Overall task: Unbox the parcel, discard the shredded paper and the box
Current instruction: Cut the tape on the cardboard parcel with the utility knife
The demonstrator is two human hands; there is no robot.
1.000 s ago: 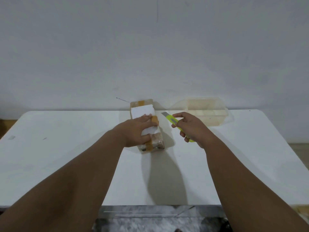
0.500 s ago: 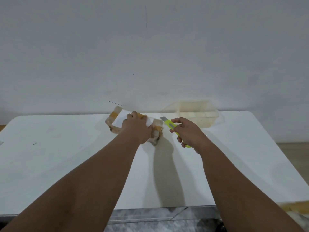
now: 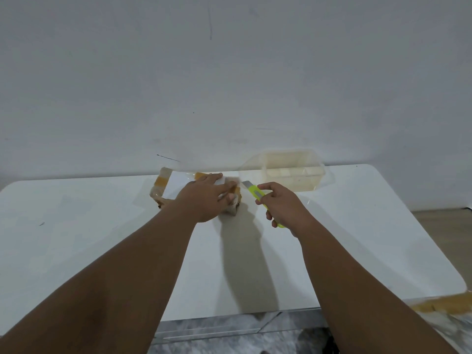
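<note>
A small cardboard parcel (image 3: 166, 186), wrapped in clear and tan tape with a white label on top, lies crosswise at the back of the white table (image 3: 76, 238). My left hand (image 3: 208, 196) presses flat on its right half, fingers spread over the label. My right hand (image 3: 281, 206) is just right of the parcel and grips a yellow-green utility knife (image 3: 255, 194). The blade is out and points up-left toward the parcel's right end, a short gap away.
A clear plastic container (image 3: 288, 169) stands at the back of the table, right of the parcel, near the wall. A blurred tan-and-clear object (image 3: 439, 307) shows at the table's lower right edge. Grey patterned floor lies below the front edge.
My left hand has turned the parcel from lengthwise to crosswise and slid over its right half. The right hand with the knife stayed beside it. The camera view shifted slightly.
</note>
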